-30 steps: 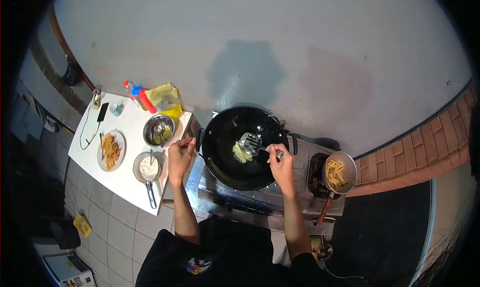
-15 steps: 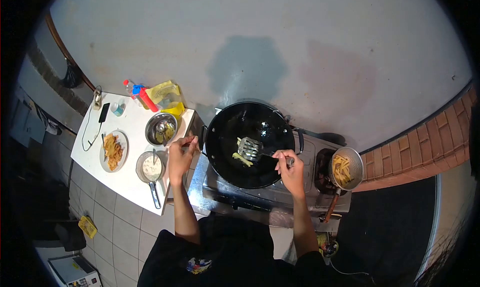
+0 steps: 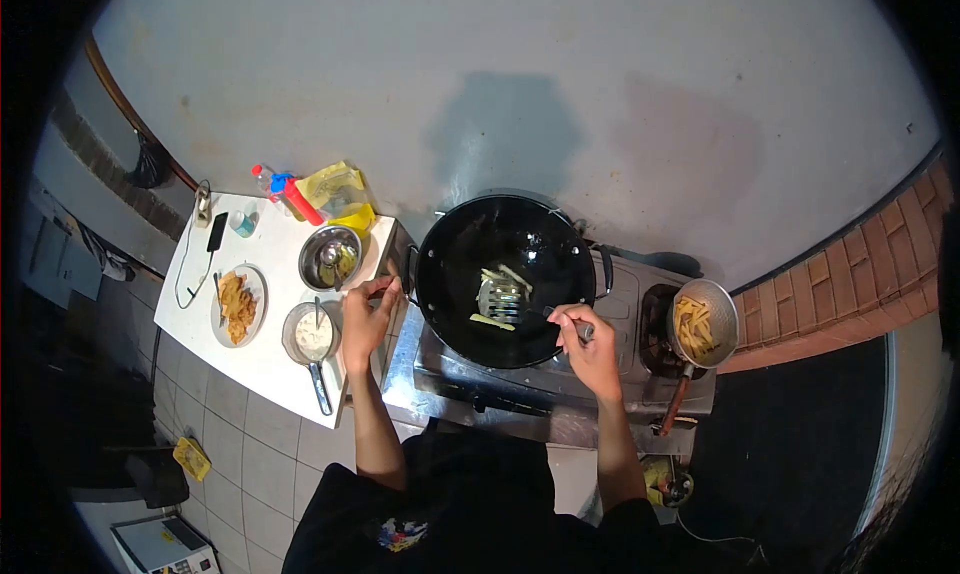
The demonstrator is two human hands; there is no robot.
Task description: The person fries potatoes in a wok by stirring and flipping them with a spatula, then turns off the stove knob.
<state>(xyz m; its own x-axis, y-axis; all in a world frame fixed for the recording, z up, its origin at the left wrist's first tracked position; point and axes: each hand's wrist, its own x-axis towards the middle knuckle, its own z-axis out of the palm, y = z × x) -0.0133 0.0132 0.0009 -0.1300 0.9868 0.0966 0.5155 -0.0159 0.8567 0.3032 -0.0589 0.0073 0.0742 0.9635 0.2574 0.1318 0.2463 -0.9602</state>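
Right hand (image 3: pixel 592 352) first, and its fingers are curled firmly around the handle of a slotted spatula (image 3: pixel 503 304); over on the other side the left hand (image 3: pixel 368 321) has thumb and forefinger drawn close together, right beside the wok's left loop handle, and whether they pinch anything, I cannot tell. Follow the spatula down and its slotted head sits low in the big black wok (image 3: pixel 475 229), with pale strips (image 3: pixel 492 323) of food around it: one lying just below the head, others at its upper edge. Out we go to the steel stove (image 3: pixel 625 309) beneath the wok, and on its right end stands a metal pan (image 3: pixel 727 319) full of golden fries (image 3: pixel 692 326), its brown handle pointing down toward the front. Swing left, past the left hand, to the white table (image 3: pixel 262 386): nearest is a glass-like pot of creamy white mixture (image 3: pixel 314 334), with a utensil standing in it; above that, a steel bowl (image 3: pixel 312 257) holding greenish-yellow pieces. Further left, a white plate (image 3: pixel 258 321) carries browned fried food (image 3: pixel 237 304), and behind it lie a dark phone (image 3: pixel 217 232) and a small cup (image 3: pixel 241 224), with a red bottle (image 3: pixel 304 203) and yellow packet (image 3: pixel 328 186) clustered at the back edge.
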